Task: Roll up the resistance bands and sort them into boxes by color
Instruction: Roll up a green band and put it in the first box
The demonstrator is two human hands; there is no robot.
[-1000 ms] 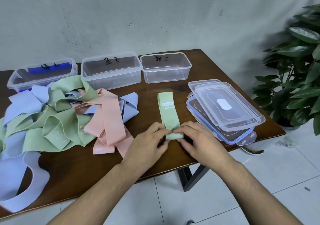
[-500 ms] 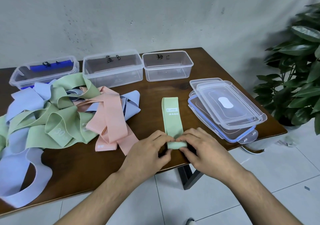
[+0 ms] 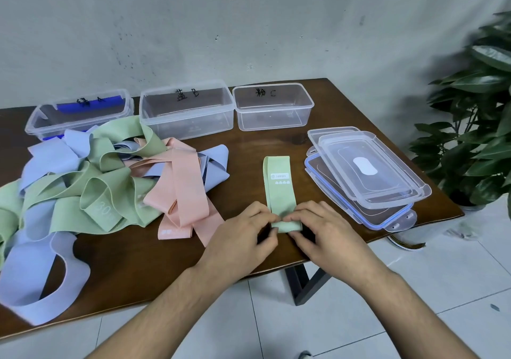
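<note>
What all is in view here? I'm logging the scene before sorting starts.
green band: one, pale green, flat on the table centre, near end being rolled
band pile: many, green, pink, blue, tangled on the left
boxes: three, clear, open, along the far edge
lids: a stack, clear, one blue-rimmed, on the right
table: one, dark brown wood
plant: one, green, right of the table
left hand: fingers pinch the green band
right hand: fingers pinch the green band

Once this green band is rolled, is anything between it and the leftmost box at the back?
Yes. The green band, pinched by the left hand and right hand, has the loose band pile lying between it and the leftmost box, reaching its front wall. The box's top is open.
</note>
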